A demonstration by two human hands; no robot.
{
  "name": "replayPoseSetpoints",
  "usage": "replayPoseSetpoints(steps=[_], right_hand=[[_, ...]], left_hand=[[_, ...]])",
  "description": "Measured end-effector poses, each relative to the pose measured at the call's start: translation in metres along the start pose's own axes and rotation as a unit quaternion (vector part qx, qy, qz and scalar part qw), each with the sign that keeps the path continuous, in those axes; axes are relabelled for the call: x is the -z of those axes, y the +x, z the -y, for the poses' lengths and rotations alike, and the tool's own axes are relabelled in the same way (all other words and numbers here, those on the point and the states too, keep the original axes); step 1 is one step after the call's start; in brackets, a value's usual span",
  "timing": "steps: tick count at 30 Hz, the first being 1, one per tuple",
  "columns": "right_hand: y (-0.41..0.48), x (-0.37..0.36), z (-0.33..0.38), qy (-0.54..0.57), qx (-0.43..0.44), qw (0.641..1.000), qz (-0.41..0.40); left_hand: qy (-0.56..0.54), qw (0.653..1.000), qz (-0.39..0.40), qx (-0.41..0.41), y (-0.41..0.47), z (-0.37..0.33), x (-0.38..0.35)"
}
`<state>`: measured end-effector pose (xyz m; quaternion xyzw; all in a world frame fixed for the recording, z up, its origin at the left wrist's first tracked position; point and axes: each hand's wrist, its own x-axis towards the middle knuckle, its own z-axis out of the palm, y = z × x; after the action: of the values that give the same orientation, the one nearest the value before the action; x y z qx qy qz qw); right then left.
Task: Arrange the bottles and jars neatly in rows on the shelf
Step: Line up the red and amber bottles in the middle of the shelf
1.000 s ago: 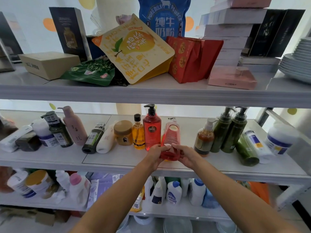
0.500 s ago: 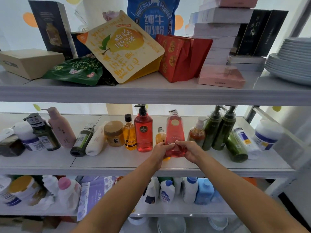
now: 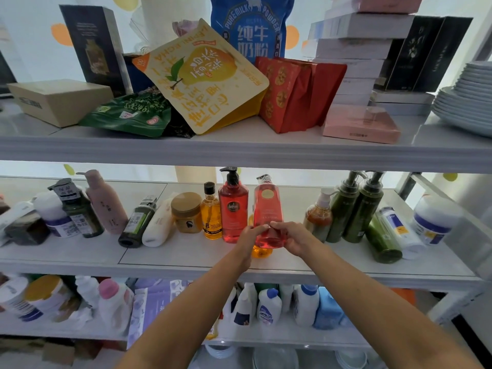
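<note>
Middle shelf (image 3: 80,258): both hands clasp pink bottle (image 3: 267,209), now upright beside red pump bottle (image 3: 233,209).

a home storage spot: white shelf (image 3: 239,153) mixing snack bags (image 3: 202,75), toiletry bottles (image 3: 233,206), stacked plates (image 3: 468,102)

Brightness: strong daylight is coming from behind the shelves, washing the background to white.
Glare: the upper shelf (image 3: 266,153) is reflecting pale light along its front edge.
Shadows: soft ones are lying under the bottles.
Distortion: the wide lens is bending the shelf lines at both edges.
Blur: the plates (image 3: 468,97) and the lowest shelf are looking soft.
</note>
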<state>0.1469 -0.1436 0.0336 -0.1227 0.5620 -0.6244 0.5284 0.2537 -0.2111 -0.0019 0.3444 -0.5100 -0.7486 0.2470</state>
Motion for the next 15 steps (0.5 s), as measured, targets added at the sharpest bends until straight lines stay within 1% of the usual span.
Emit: replayPoseSetpoints(steps=[10,15], right_hand=[[0.006,0.005,0.002,-0.001,-0.008,1.000,-0.006],[0.010,0.003,0.006,0.033,-0.011,0.999,-0.004]], left_hand=[[-0.007,0.999,-0.025,0.031,0.015,0.005,-0.002],[-0.057,0.998,-0.024,0.030,0.014,-0.002,-0.011]])
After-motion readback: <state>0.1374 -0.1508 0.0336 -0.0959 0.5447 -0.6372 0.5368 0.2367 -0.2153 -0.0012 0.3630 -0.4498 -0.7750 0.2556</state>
